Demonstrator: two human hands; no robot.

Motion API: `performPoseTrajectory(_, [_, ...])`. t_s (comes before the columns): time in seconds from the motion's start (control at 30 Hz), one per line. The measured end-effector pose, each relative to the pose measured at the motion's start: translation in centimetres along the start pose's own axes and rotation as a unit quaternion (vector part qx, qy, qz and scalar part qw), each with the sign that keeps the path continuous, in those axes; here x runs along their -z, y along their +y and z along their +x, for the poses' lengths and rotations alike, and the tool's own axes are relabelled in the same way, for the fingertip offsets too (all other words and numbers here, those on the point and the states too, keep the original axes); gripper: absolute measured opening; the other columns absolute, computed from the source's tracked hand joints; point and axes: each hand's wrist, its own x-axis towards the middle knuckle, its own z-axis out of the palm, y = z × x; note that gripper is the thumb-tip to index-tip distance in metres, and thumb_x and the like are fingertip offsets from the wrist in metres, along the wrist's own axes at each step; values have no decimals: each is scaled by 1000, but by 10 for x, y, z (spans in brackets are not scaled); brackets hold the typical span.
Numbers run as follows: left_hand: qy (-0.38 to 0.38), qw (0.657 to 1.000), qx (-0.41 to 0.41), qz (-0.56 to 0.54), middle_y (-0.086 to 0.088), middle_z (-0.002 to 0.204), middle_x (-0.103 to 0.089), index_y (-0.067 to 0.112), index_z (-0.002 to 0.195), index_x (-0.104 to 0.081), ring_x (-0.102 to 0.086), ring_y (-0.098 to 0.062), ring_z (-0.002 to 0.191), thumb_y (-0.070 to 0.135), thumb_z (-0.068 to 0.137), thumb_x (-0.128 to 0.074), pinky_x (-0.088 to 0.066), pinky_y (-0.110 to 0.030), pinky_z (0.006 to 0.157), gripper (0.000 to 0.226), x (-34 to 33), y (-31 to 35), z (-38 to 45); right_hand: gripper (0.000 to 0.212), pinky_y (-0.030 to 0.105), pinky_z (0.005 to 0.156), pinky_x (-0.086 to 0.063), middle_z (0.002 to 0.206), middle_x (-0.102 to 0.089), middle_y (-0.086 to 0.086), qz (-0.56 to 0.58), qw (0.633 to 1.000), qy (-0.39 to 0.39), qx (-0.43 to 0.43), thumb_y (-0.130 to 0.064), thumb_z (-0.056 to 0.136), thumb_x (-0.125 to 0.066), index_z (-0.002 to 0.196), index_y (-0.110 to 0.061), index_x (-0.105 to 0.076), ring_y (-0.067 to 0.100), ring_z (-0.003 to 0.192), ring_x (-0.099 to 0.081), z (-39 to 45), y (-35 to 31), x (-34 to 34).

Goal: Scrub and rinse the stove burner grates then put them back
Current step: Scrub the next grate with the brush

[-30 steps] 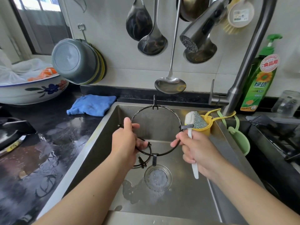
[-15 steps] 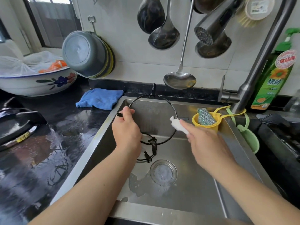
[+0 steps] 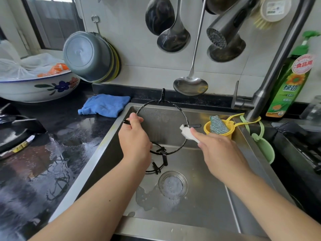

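Left hand gripping upright grate, right hand clamped on white brush at its rim

A home kitchen: ladles hang on the tiled wall above a steel sink, dish soap bottle by the faucet, stove alongside.

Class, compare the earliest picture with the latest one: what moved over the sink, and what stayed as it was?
The right hand turned the white brush from upright to head-down against the ring grate's right side. The left hand kept holding the grate's left side. The second grate stayed in the sink.
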Motion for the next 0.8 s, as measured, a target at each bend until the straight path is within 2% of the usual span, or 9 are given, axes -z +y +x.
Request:
performPoseTrajectory(0.1, [13, 1000, 0, 2, 3, 57, -36, 21, 87, -59, -33, -7, 30, 48, 106, -42, -32, -26, 43, 38, 2, 3, 1, 54, 38, 57, -38, 82, -50, -6, 8, 1000, -16, 19, -19, 104, -45, 150, -45, -35, 20, 72, -51, -7, -10, -3])
performPoseTrajectory(0.2, [33, 999, 17, -4, 2, 60, -37, 21, 86, -59, -34, -8, 33, 48, 106, -41, -32, -27, 43, 38, 5, 0, 2, 50, 38, 60, -43, 82, -63, 7, 153, 979, -119, 62, -20, 102, -50, 145, -46, -45, 19, 62, -48, -24, -28, -13])
performPoseTrajectory(0.3, [26, 1000, 8, 7, 3, 59, -39, 25, 81, -61, -38, -11, 40, 49, 104, -44, -38, -32, 51, 37, 5, -3, 6, 47, 32, 59, -42, 85, -65, 4, 178, 972, -146, 47, -27, 102, -51, 139, -55, -47, 15, 58, -43, -19, -22, -20])
performPoseTrajectory(0.43, [-6, 997, -30, 71, 7, 64, -48, 30, 81, -67, -48, -19, 65, 63, 95, -45, -46, -48, 69, 42, 3, -5, 5, 51, 34, 55, -38, 83, -51, -11, 28, 995, -90, -19, -27, 104, -48, 140, -61, -40, 13, 64, -44, 0, 4, -6])
performPoseTrajectory(0.5, [-11, 994, -51, 98, 7, 64, -49, 28, 83, -66, -51, -20, 67, 60, 99, -45, -53, -53, 73, 42, 3, -2, 2, 53, 36, 53, -39, 79, -45, -9, -33, 998, -47, 15, -23, 104, -47, 145, -55, -39, 17, 67, -46, 1, 5, 0])
performPoseTrajectory(0.57, [0, 990, -68, 122, 8, 64, -51, 27, 84, -66, -55, -20, 69, 57, 101, -44, -56, -56, 81, 41, 4, 2, 3, 52, 35, 50, -36, 76, -45, -8, -1, 999, 10, 41, -18, 103, -51, 147, -45, -44, 19, 65, -46, -2, 1, 3])
performPoseTrajectory(0.67, [22, 990, -73, 117, 10, 64, -53, 28, 84, -67, -58, -19, 73, 56, 101, -44, -56, -63, 87, 40, 7, 4, 3, 51, 35, 52, -37, 76, -48, -4, 57, 993, 108, 2, -12, 101, -53, 148, -32, -48, 20, 66, -44, -3, 1, 4])
performPoseTrajectory(0.73, [15, 990, -80, 117, 11, 66, -55, 28, 86, -68, -58, -19, 74, 55, 102, -45, -57, -57, 82, 39, 6, 4, 3, 54, 33, 58, -35, 85, -48, -4, 50, 995, 80, -22, -13, 103, -47, 152, -34, -40, 20, 72, -43, -7, -5, -1])
performPoseTrajectory(0.8, [-3, 986, -106, 125, 12, 70, -56, 27, 90, -68, -58, -14, 75, 51, 105, -44, -52, -38, 73, 37, 4, 4, -3, 58, 32, 58, -32, 87, -43, -6, 49, 998, 25, -14, -14, 104, -43, 155, -38, -31, 19, 74, -43, -11, -14, -6])
